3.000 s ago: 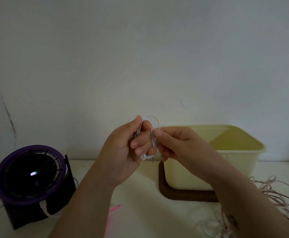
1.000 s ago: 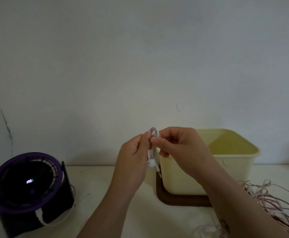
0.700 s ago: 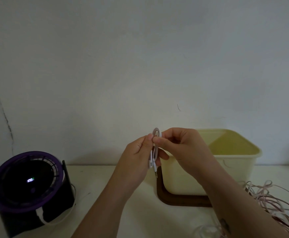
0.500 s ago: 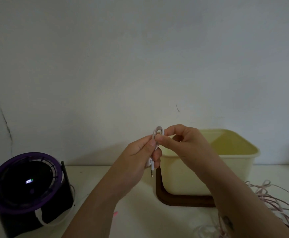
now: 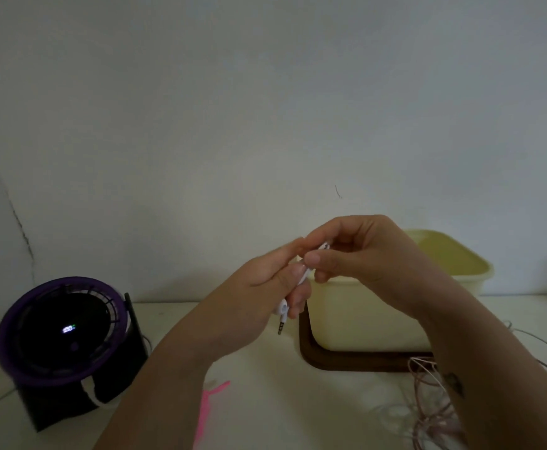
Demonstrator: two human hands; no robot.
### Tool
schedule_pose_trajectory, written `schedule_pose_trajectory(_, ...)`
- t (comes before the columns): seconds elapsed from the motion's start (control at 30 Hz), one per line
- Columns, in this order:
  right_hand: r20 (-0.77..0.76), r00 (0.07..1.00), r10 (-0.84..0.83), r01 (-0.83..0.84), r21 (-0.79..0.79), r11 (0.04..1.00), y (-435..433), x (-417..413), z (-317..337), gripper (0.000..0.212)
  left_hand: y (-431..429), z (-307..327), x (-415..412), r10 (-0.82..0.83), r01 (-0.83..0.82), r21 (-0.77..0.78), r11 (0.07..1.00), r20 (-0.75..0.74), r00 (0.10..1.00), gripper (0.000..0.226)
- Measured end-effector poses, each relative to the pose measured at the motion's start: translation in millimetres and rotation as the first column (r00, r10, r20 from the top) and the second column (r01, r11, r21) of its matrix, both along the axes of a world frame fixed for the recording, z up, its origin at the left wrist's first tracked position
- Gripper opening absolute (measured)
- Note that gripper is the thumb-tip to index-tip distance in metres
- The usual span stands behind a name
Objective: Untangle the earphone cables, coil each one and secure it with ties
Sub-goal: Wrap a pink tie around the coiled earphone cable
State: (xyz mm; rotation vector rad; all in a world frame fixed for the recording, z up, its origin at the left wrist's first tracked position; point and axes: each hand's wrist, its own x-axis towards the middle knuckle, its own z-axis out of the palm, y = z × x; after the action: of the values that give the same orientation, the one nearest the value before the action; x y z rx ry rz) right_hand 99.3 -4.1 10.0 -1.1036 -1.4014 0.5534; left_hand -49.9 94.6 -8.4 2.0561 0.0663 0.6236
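Where our grips meet: a white coiled earphone cable [image 5: 304, 277], held in the air above the pale desk [image 5: 281, 401], in front of the tub's near left corner.
Left grip [image 5: 265, 287]: we curl our fingers round the lower part of the coil; a white earbud [image 5: 283, 308] and the metal jack plug [image 5: 281, 328] hang below it.
Right grip [image 5: 363, 254]: our thumb and forefinger pinch the coil's upper end.
Thin pink tie [image 5: 205, 407]: on the desk, partly hidden by our left forearm.
Tangle of thin pinkish strands [image 5: 428, 401]: on the desk, beside our right forearm.
Cream plastic tub [image 5: 454, 264]: sits on a dark brown tray [image 5: 330, 357].
Purple-rimmed black round fan [image 5: 60, 329]: far left on the desk, its small display lit.
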Motion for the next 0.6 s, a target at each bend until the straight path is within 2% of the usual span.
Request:
schedule_pose_trajectory(0.17, 0.111, 0.987, -0.120, 0.115, 0.049, 0.992, 0, -18, -3, 0.009, 2, -4, -20, 0.074, -0.070, 0.034, 0.997, -0.127, 0.989, 0.027)
schedule_pose_trajectory(0.23, 0.110, 0.988, -0.110, 0.106, 0.035, 0.994, 0, -30, -8, 0.007, 0, -5, -34, 0.157, -0.139, 0.116, 0.984, -0.167, 0.973, 0.030)
schedule_pose_trajectory(0.33, 0.132, 0.987, -0.089, 0.087, 0.021, 0.996, 1, -47, -16, 0.012, -8, -7, -55, 0.324, -0.254, 0.308, 0.917, -0.202, 0.924, 0.037)
schedule_pose_trajectory(0.47, 0.225, 0.971, -0.077, 0.087, -0.036, 0.996, 10, -81, -32, 0.019, -15, -21, -95, 0.501, -0.361, 0.459, 0.812, -0.231, 0.834, 0.027)
schedule_pose_trajectory(0.53, 0.200, 0.978, -0.054, 0.071, -0.076, 0.995, 16, -99, -44, 0.016, -9, -38, -111, 0.547, -0.384, 0.495, 0.780, -0.239, 0.802, 0.026)
schedule_pose_trajectory(0.6, 0.159, 0.986, -0.058, 0.077, -0.113, 0.991, 22, -113, -57, 0.012, 1, -60, -124, 0.595, -0.467, 0.447, 0.763, -0.203, 0.777, 0.029)
